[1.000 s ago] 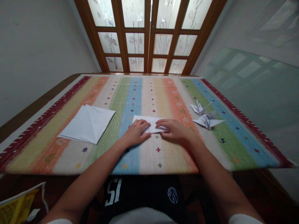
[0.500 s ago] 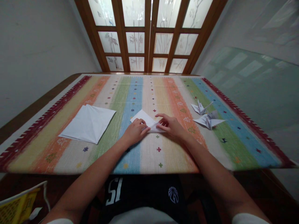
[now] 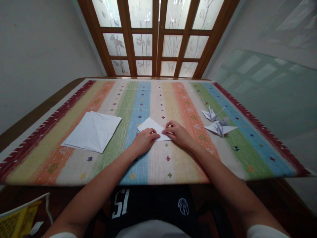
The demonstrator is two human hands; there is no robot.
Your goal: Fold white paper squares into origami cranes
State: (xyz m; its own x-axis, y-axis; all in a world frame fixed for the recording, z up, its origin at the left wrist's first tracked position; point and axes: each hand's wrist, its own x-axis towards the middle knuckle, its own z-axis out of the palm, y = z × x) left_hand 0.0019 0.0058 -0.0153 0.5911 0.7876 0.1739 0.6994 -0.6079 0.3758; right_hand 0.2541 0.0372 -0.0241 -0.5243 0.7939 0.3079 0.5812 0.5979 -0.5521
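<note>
A partly folded sheet of white paper (image 3: pixel 150 123) lies on the striped tablecloth in front of me. My left hand (image 3: pixel 146 140) rests on its left side, with curled fingers and thumb closed on the near edge. My right hand (image 3: pixel 177 132) pinches the paper from the right, its fingertips close to my left thumb. Both hands cover much of the lower part of the sheet, so the exact fold under the fingers is hidden.
On the left lies a stack of white paper sheets (image 3: pixel 92 132) with creases. Two white folded paper cranes (image 3: pixel 220 128) stand at the right. The striped tablecloth (image 3: pixel 133 168) covers the table up to wooden doors (image 3: pixel 158 43). A yellow basket (image 3: pixel 18 219) is below, at lower left.
My right hand has moved slightly left and its raised fingers have come down into a pinch on the paper. My left hand stays nearly in place.
</note>
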